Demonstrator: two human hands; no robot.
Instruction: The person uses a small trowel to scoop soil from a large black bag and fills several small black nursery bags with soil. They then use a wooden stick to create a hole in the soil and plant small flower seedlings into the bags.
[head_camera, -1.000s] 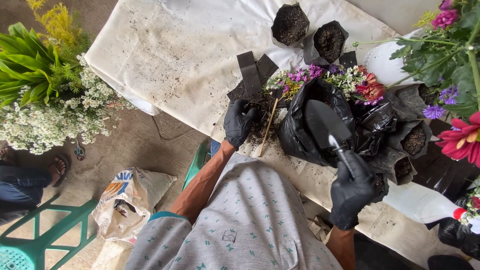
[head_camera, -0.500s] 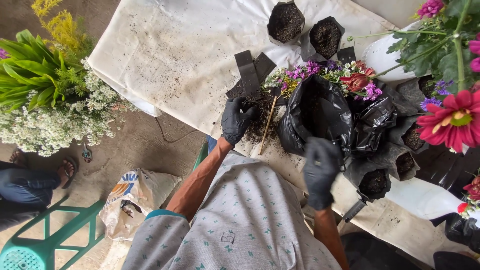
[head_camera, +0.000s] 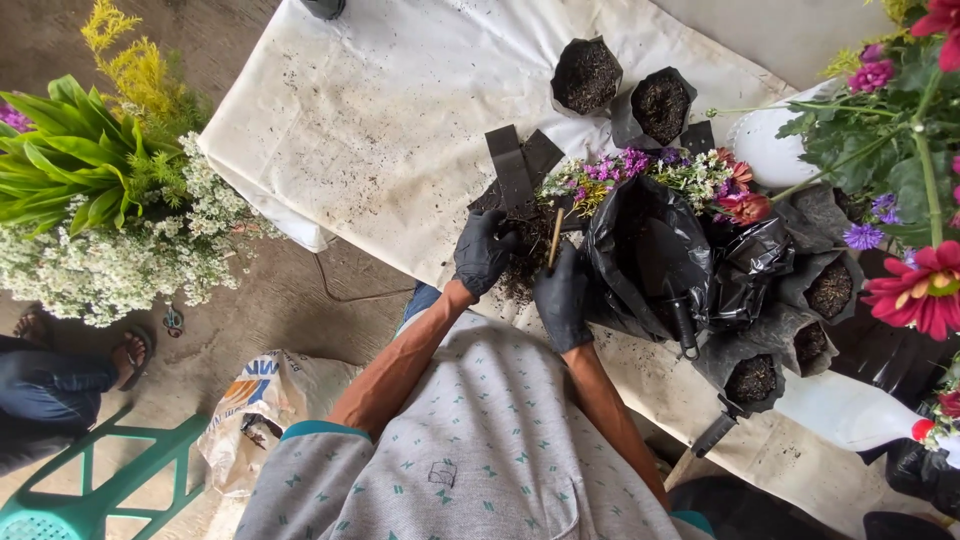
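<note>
Both my hands wear black gloves. My left hand (head_camera: 483, 252) and my right hand (head_camera: 562, 298) cup a small black planting bag (head_camera: 524, 262) full of dark soil on the white-covered table (head_camera: 380, 110). A thin brown stem (head_camera: 555, 240) rises between the hands toward a bunch of purple and yellow flowers (head_camera: 610, 175). Just right of my right hand a large black plastic sack (head_camera: 625, 235) stands open, with a dark trowel (head_camera: 680, 310) resting in it.
Two soil-filled black bags (head_camera: 585, 75) stand at the back, and flat empty bags (head_camera: 520, 165) lie beside the flowers. More filled bags (head_camera: 752, 380) and red and purple blooms (head_camera: 925, 290) crowd the right. Potted greenery (head_camera: 90, 190), a green stool (head_camera: 110, 480) and another person's sandalled foot (head_camera: 130, 352) are on the left.
My right hand has let go of the trowel, which now rests in the big sack. That hand has moved left to the small bag beside my left hand.
</note>
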